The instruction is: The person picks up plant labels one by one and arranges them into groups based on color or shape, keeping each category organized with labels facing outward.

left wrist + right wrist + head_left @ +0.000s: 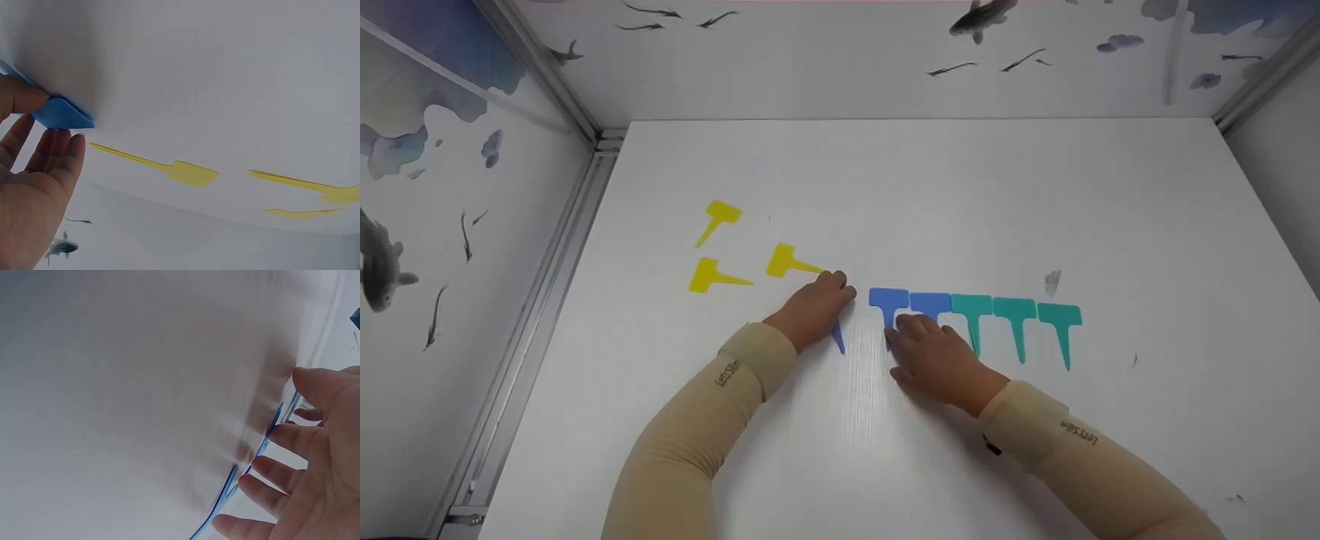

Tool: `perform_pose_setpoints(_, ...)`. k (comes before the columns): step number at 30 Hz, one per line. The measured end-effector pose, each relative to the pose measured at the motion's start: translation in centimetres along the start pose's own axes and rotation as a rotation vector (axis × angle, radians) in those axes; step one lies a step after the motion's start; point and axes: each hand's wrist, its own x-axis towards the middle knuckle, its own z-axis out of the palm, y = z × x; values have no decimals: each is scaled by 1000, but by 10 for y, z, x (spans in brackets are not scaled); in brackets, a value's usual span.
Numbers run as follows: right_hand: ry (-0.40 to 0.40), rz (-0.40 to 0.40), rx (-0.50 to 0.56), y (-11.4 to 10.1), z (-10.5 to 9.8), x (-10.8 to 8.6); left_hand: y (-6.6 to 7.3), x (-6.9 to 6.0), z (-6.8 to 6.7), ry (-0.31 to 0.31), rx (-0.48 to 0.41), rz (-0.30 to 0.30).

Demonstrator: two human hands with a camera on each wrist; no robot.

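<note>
Closest in are the two beige sleeves (690, 427), then the right hand (941, 358), fingers apart and not gripping anything, fingertips down at the stems of the blue T-shaped plant labels in the row. My worry there: those labels look thin and light, so a small drag of the fingers could skew the row.

The left hand (814, 306) has a loose blue label (61, 114) pinched between thumb and fingers, just left of the row, its spike pointing back toward the person. If it came in crooked or too fast, I'd guess it'd knock the end blue label (889, 298) out of line. Also, the nearest yellow label (784, 260) has its tip right by the left fingertips (can't tell if touching), so a careless sweep could spin it.

Count time: two sleeves, two hands, three blue labels (one pinched, two in the row), three teal labels (1015, 308) finishing the row's right side, and three yellow labels scattered farther off to the left. Nine labels, one white table (1155, 247).
</note>
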Motion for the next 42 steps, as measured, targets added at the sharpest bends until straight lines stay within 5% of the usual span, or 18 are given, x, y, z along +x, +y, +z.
perform_pose_setpoints(8,-10,-6,-3,-1,0,0,-2,-3,-2,35,-86,-37)
perform_pose_setpoints(15,-10,-3,1,-1,0,1,2,-2,-10,93,-135,-223)
perform_pose_setpoints(26,2,2,40,0,-1,1,9,3,-4,28,-240,-418)
perform_pose_setpoints(42,19,3,59,1,1,0,12,9,3,50,-259,-468)
